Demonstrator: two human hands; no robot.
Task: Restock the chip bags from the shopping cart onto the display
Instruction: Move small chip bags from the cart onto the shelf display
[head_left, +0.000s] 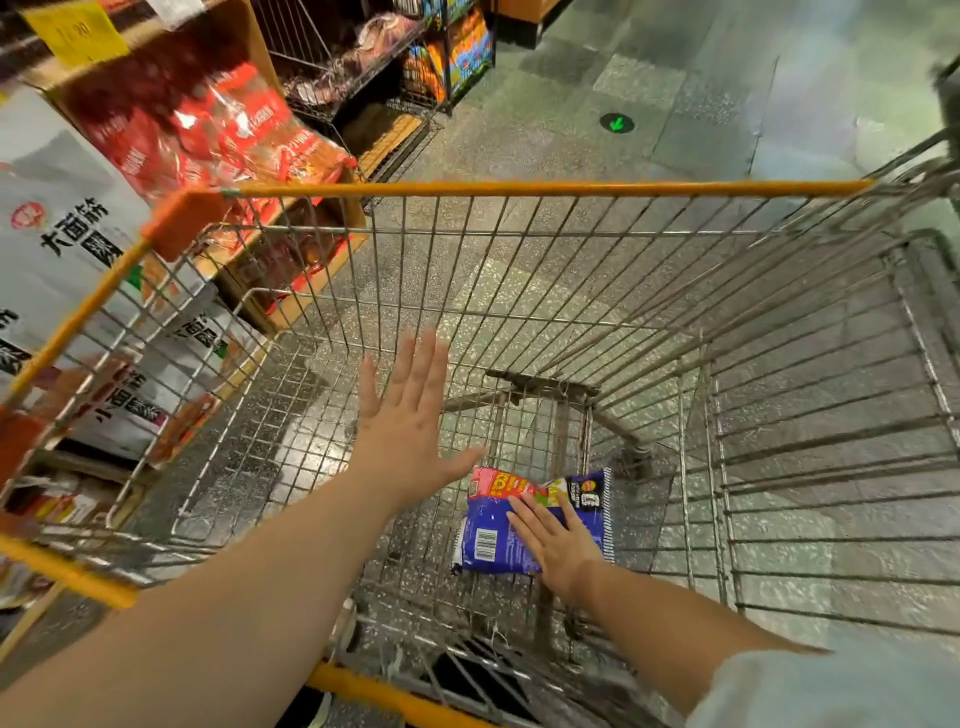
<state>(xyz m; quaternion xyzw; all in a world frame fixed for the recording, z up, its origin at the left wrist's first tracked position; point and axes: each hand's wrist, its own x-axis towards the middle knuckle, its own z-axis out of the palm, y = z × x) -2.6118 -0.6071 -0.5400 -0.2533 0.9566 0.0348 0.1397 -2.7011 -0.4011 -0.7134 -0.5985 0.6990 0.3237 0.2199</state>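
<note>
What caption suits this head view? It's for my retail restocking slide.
Both hands reach into the wire shopping cart: right hand flat on the last blue chip bag, left hand open above.

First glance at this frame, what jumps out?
The wire shopping cart with orange rails fills the view, nearly empty: only one blue chip bag lies on its floor, near the middle. The right hand rests flat on that bag, while the left hand hovers open above the cart floor, fingers spread. At upper left, red snack packs crowd a cardboard display.
</note>
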